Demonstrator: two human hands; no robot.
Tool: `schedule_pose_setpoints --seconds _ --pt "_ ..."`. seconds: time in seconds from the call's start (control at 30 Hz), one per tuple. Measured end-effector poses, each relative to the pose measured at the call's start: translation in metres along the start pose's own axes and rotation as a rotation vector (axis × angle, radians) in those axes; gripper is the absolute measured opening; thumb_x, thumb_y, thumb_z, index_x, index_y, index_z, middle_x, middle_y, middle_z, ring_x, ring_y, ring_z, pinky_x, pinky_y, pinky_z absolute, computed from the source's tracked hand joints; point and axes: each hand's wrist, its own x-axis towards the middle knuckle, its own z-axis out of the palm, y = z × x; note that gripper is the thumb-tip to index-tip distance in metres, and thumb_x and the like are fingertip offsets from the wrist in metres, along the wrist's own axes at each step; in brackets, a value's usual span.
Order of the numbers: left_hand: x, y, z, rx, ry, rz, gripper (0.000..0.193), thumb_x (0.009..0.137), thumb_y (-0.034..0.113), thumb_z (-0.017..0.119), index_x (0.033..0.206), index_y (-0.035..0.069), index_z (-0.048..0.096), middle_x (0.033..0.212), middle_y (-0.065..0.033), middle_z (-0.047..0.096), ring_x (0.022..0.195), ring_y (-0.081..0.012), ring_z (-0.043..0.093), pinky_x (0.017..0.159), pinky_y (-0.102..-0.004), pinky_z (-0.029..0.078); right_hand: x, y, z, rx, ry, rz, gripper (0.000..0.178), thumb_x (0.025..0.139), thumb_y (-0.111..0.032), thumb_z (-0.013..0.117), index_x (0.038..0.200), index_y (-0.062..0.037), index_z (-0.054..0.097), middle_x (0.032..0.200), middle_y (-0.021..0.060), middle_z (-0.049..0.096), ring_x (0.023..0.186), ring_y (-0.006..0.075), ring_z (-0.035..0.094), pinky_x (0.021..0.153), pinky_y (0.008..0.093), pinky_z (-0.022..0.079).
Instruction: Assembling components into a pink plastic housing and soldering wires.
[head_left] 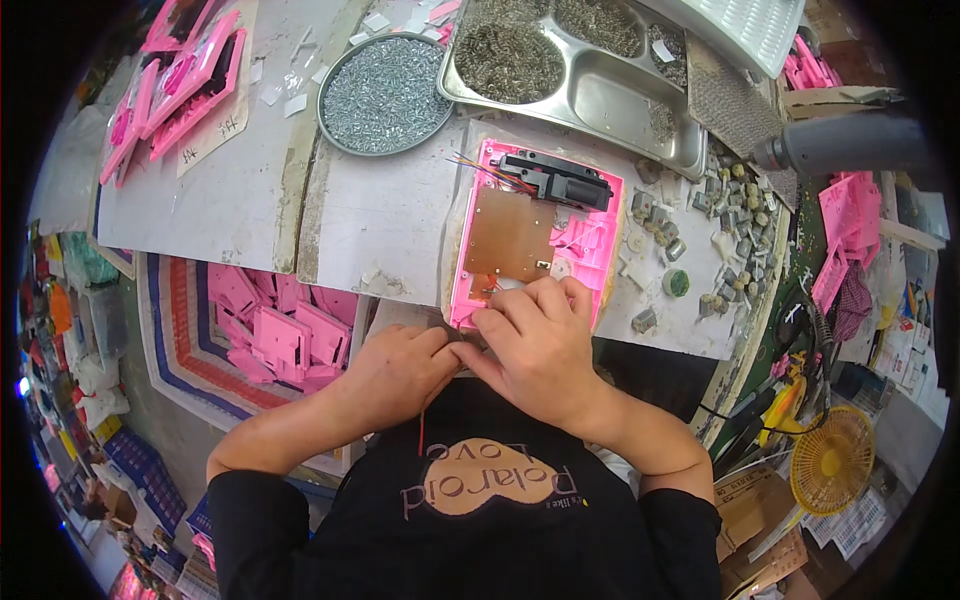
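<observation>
A pink plastic housing (pixel 611 240) lies at the table's near edge with its open side up. Inside it are a brown circuit board (pixel 510 235), a black plastic mechanism (pixel 555 180) and thin coloured wires. My left hand (pixel 405 365) is closed just off the housing's near left corner, and a red wire (pixel 422 430) hangs below its fingers. My right hand (pixel 540 345) curls over the housing's near edge, its thumb reaching toward the left fingertips. Whatever the right fingers pinch is hidden. Between the two hands shows a small dark piece, too covered to name.
Behind the housing stand a round tray of small metal screws (pixel 388 95) and a steel compartment tray (pixel 625 95) of small metal parts. Small metal-and-plastic parts (pixel 735 230) lie scattered rightward. Pink panels fill a striped bag (pixel 185 340) at lower left. A yellow fan (pixel 832 460) stands lower right.
</observation>
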Motion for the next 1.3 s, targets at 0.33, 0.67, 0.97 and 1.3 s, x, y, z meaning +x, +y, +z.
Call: schedule_pose_setpoints --seconds 0.33,0.67,0.97,1.3 --pt "0.036 -0.042 -0.031 -0.114 0.164 0.228 0.021 0.079 0.014 0.080 0.097 0.009 0.068 0.083 -0.0078 0.059 0.071 -0.0290 0.063 0.060 -0.0401 0.051 0.004 0.002 0.000 -0.098 -0.114 0.008 0.033 0.072 -0.026 0.080 0.097 -0.0107 0.065 0.093 0.0047 0.059 0.095 0.0258 0.055 0.085 0.0454 0.039" --pt "0.055 -0.045 -0.038 -0.222 0.078 0.299 0.019 0.079 0.015 0.083 0.095 0.011 0.074 0.078 -0.0058 0.059 0.067 -0.0259 0.063 0.057 -0.0373 0.051 0.134 0.254 -0.197 -0.188 0.595 0.306 0.017 0.088 -0.020 0.070 0.093 -0.0055 0.077 0.086 0.0108 0.074 0.075 0.0265 0.066 0.080 0.0390 0.051" --pt "0.043 -0.047 -0.033 -0.234 0.069 0.178 0.021 0.075 0.013 0.086 0.094 0.014 0.078 0.078 -0.0031 0.060 0.069 -0.0217 0.063 0.059 -0.0343 0.053 0.281 0.375 -0.205 -0.766 0.847 -0.048 0.020 0.081 -0.022 0.074 0.100 -0.0171 0.078 0.105 0.0018 0.072 0.104 0.0291 0.060 0.087 0.0445 0.052" --pt "0.044 -0.042 -0.035 -0.237 0.096 0.164 0.020 0.076 0.013 0.085 0.094 0.012 0.077 0.079 -0.0047 0.061 0.069 -0.0230 0.064 0.059 -0.0357 0.053 0.322 0.352 -0.192 -0.703 0.807 -0.250 0.009 0.078 -0.011 0.075 0.087 -0.0126 0.074 0.094 0.0049 0.070 0.096 0.0281 0.061 0.083 0.0401 0.052"
